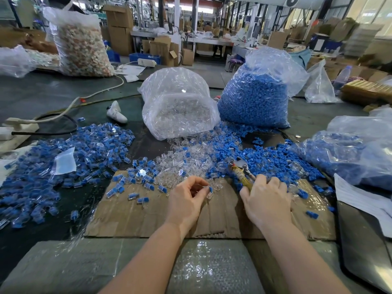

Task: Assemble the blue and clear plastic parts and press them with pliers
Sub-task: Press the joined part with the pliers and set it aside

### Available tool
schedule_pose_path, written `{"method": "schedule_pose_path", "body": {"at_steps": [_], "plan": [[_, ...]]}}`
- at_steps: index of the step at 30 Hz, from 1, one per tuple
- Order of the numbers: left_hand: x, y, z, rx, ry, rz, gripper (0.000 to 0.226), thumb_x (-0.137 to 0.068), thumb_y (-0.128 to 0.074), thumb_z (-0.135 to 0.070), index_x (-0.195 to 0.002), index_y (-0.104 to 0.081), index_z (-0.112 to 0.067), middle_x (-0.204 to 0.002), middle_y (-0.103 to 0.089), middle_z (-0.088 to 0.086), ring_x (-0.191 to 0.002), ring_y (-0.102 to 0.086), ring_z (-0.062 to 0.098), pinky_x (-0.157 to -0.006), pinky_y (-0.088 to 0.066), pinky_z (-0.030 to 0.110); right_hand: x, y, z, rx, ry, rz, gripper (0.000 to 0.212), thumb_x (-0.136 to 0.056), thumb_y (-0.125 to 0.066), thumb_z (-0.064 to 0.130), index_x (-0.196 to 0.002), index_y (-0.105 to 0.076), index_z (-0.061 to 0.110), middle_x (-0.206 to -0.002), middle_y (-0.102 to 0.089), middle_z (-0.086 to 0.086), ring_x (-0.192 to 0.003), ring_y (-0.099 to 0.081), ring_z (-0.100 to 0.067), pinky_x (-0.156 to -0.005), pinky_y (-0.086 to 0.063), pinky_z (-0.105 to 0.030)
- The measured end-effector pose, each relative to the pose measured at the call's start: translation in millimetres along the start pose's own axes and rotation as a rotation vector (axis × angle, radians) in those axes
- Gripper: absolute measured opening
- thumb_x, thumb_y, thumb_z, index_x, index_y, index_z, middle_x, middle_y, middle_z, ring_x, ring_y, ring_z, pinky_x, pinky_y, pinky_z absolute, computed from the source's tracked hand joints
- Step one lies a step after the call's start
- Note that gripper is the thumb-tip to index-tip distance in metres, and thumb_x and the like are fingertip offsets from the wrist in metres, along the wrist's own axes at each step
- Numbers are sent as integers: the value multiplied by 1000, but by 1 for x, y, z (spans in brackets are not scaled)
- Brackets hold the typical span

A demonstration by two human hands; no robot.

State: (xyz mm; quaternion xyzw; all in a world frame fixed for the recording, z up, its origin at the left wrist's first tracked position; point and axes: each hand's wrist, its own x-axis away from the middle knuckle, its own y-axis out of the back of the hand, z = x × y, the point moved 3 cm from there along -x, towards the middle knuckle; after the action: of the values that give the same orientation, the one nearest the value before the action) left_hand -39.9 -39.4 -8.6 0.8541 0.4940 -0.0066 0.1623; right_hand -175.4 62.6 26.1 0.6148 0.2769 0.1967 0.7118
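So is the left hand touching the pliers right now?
Apart. The head view shows the left hand pinching a blue and clear part, with bare cardboard between it and the pliers in the right hand.

I see two arms coming up from the bottom of my view. Both are bare all the way down. No sleeve covers them. The left hand (187, 198) wears no glove. The right hand (266, 200) wears no glove either. I see no ring on any finger and no watch or band on either wrist. The nails I can see on the left hand look short and plain. Most of the right hand's fingertips are hidden from me.
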Motion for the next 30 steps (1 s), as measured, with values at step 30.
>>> {"method": "schedule_pose_path", "body": {"at_steps": [30], "plan": [[-29, 10, -12, 316, 326, -166, 12, -85, -64, -2, -79, -64, -12, -71, -64, 5, -61, -60, 13, -55, -52, 22, 21, 29, 22, -771, 217, 718, 14, -84, -43, 2, -94, -52, 7, -92, -51, -7, -75, -47, -21, -67, -34, -35]]}}
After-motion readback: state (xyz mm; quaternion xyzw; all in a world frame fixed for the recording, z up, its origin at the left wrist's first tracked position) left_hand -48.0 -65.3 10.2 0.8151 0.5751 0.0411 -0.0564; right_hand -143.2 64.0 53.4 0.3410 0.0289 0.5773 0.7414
